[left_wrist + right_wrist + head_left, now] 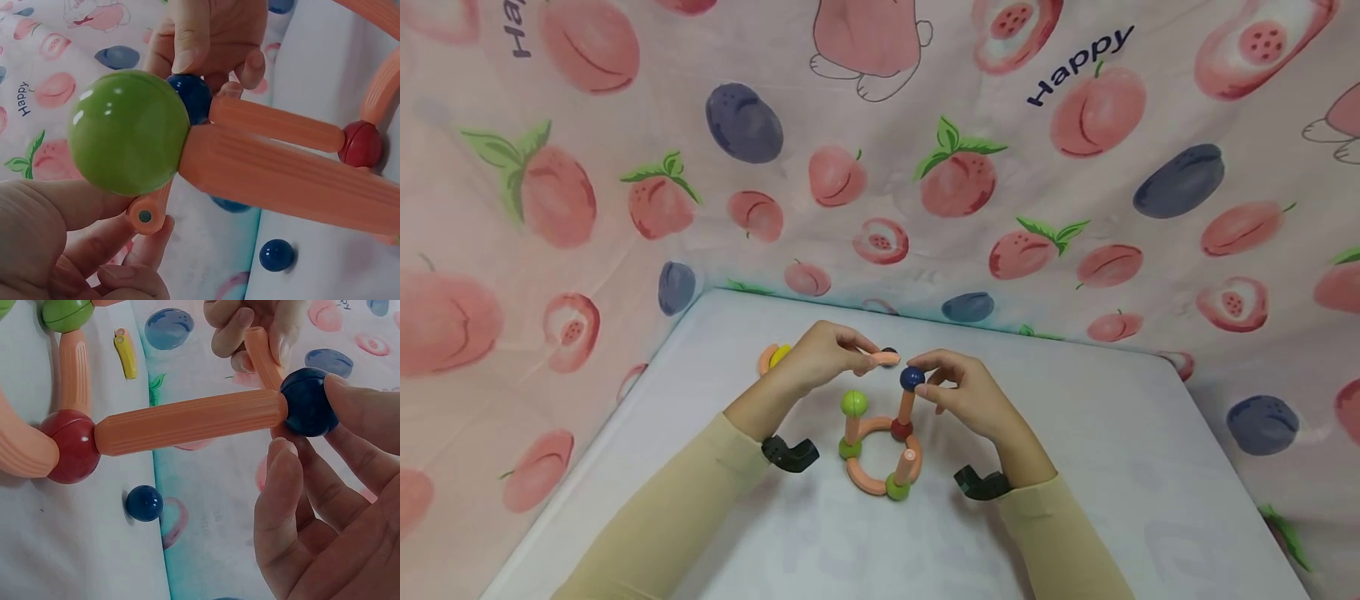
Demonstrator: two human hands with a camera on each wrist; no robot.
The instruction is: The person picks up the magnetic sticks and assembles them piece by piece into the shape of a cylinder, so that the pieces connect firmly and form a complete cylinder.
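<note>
A ring of curved orange sticks (867, 482) joined by a red ball (901, 429) and green balls (897, 487) lies on the table, with upright orange sticks on it. One upright stick bears a light green ball (853, 404). On the stick above the red ball sits a dark blue ball (912, 378), which my right hand (972, 396) pinches between thumb and fingers. My left hand (827, 354) pinches a short orange stick (886, 358) by one end, held in the air behind the frame. That stick's free end points toward the blue ball. The third upright stick (907, 465) has a bare top.
A loose blue ball (144, 503) lies on the white table (1075, 500) near its back edge. At the back left are a yellow piece (780, 356) and a curved orange piece (766, 360), partly behind my left wrist. Fruit-printed cloth (842, 242) hangs behind the table.
</note>
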